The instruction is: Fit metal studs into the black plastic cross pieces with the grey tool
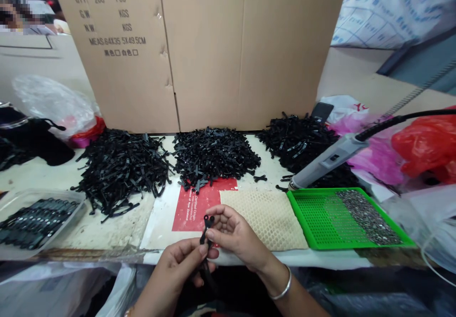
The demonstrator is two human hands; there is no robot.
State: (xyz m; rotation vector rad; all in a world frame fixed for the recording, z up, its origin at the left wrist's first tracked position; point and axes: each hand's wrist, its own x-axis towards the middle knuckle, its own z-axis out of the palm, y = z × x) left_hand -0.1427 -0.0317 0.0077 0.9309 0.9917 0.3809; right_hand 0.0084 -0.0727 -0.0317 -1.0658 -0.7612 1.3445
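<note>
My left hand (180,262) pinches small black plastic strips (205,231) with ringed ends, held upright over the table's front edge. My right hand (237,234) closes its thumb and fingers on the same strips near their top. How many strips are in the grip is partly hidden by the fingers. Just beyond my hands lies a red printed sheet (188,207), with a beige honeycomb-patterned mat (265,217) to its right. Loose black plastic parts form a left pile (124,169), a middle pile (215,155) and a right pile (297,139).
To the right, a green tray (359,247) holds many small metal screws (379,219). A grey electric screwdriver (326,160) on a cable leans above its corner. At far left, a clear container (81,202) holds rows of black parts. A large cardboard sheet (206,55) stands behind the piles.
</note>
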